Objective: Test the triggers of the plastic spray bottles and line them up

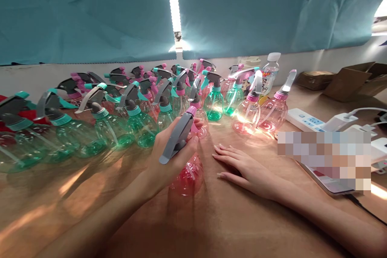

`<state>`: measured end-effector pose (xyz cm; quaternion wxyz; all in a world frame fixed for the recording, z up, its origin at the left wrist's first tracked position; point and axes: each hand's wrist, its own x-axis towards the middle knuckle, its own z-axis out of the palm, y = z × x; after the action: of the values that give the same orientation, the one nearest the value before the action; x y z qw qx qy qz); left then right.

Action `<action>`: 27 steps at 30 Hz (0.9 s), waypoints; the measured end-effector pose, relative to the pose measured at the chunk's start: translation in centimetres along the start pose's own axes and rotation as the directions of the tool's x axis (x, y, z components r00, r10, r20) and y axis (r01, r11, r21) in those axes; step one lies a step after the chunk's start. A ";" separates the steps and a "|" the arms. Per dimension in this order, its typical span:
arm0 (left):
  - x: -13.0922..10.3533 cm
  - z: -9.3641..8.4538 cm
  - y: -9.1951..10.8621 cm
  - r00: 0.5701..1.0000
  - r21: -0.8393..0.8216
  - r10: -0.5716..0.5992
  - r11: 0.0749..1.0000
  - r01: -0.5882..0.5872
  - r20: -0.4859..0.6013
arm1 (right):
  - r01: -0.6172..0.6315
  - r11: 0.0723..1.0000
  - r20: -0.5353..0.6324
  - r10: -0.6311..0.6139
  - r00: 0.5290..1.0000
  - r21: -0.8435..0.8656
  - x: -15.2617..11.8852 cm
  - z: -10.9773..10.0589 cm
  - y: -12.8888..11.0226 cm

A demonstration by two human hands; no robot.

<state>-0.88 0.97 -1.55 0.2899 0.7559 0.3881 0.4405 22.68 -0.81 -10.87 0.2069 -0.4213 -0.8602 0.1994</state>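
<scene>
A pink spray bottle [188, 177] with a grey and pink trigger head stands in front of me on the brown table [236, 225]. My left hand [173, 145] is wrapped around its neck, just under the spray head, and hides that part. Flat on the table to the right of the bottle lies my right hand [242, 165], its fingers stretched out and holding nothing. Close behind the held bottle are another pink spray bottle [203, 123] and a green spray bottle [214, 107].
Rows of green and pink spray bottles [143, 129] fill the left and back. Two pink spray bottles [273, 111] stand right of centre, before a clear drink bottle [272, 66]. Further right are a power strip [305, 119], a phone-like device [329, 181] and an open cardboard box [347, 82].
</scene>
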 end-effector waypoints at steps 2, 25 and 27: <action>0.0 0.0 0.0 1.000 -0.002 0.001 1.000 -0.001 -0.001 | -0.004 1.000 0.004 0.004 1.000 -0.008 0.0 0.0 0.0; 0.1 0.3 -0.5 1.000 0.041 0.003 0.999 -0.003 0.016 | -0.014 0.999 0.037 0.015 0.999 -0.030 0.1 -0.1 -0.1; 0.0 0.3 -0.5 1.000 0.054 0.003 0.999 -0.004 0.003 | -0.014 1.000 0.036 0.015 0.999 -0.026 0.1 -0.1 -0.1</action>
<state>-0.74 1.22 -2.11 0.2691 0.7649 0.3981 0.4290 22.61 -0.72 -10.76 0.1843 -0.4266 -0.8632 0.1974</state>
